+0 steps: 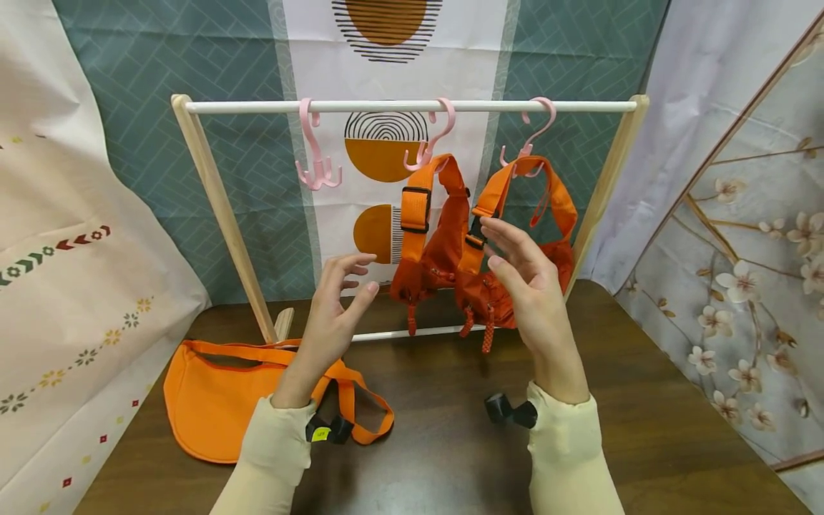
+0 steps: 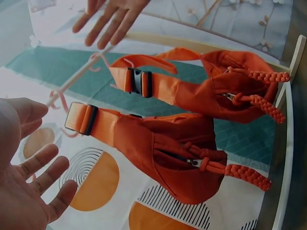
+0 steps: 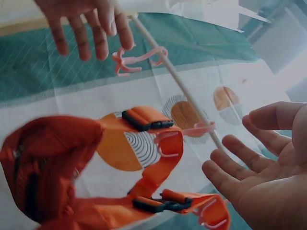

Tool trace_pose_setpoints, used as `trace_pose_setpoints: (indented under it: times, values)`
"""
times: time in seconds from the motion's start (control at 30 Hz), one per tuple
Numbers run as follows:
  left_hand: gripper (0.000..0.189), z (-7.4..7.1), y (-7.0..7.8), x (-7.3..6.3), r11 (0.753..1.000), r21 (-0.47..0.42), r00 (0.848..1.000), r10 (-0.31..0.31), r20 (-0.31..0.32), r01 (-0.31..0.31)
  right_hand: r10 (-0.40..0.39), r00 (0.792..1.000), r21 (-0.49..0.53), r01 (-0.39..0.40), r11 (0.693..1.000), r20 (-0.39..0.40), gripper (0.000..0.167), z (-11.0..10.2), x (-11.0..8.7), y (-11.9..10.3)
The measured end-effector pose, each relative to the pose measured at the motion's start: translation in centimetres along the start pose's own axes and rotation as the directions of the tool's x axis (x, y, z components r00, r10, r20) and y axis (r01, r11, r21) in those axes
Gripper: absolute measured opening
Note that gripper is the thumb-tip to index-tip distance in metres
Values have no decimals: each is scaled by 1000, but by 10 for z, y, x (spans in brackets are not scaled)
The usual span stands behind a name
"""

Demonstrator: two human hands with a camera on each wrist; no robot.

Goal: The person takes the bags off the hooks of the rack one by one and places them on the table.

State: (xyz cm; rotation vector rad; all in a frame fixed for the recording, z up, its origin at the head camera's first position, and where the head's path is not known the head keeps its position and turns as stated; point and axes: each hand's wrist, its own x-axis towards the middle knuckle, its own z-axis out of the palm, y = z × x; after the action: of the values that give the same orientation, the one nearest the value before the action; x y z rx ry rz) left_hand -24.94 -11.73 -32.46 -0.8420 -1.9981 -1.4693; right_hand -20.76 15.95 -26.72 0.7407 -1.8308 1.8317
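Hovering near two orange bags (image 1: 444,243) on pink hooks (image 1: 450,114), left hand (image 1: 331,307) and right hand (image 1: 534,286) have fingers (image 1: 513,237) loosely spread.

The hanging bags (image 1: 444,247) are red-orange, the hooks (image 1: 317,172) pink, one cloth (image 1: 740,282) flower-patterned.

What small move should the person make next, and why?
Perhaps lower the left hand to the orange bag on the table, because that hand is empty and the leftmost pink hook hangs bare while the other hooks carry bags.
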Motion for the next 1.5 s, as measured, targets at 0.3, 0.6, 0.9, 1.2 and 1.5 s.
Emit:
trace_pose_setpoints:
  times: [0.3, 0.6, 0.9, 1.2, 1.5]
  values:
    - [39, -8, -4, 11, 999, 35, 1000, -6, -9, 6, -137, 988, -196, 149, 969, 76, 47, -11, 23, -3]
    - [39, -6, -16, 25, 997, 76, 1000, 30, -5, -29, -73, 991, -10, 75, 997, 116, 46, -22, 50, -19]
    - [39, 1, -21, 37, 990, 111, 996, 92, -16, -90, -56, 990, -83, 67, 994, 132, 46, -24, 87, -41]
    - [44, 10, -14, 58, 990, 109, 996, 87, 4, -87, -81, 984, -155, 106, 982, 159, 47, -24, 119, -36]
    - [50, 19, -11, 77, 981, 163, 994, 102, 30, -106, -148, 973, -529, 220, 819, 175, 49, -14, 146, -29]
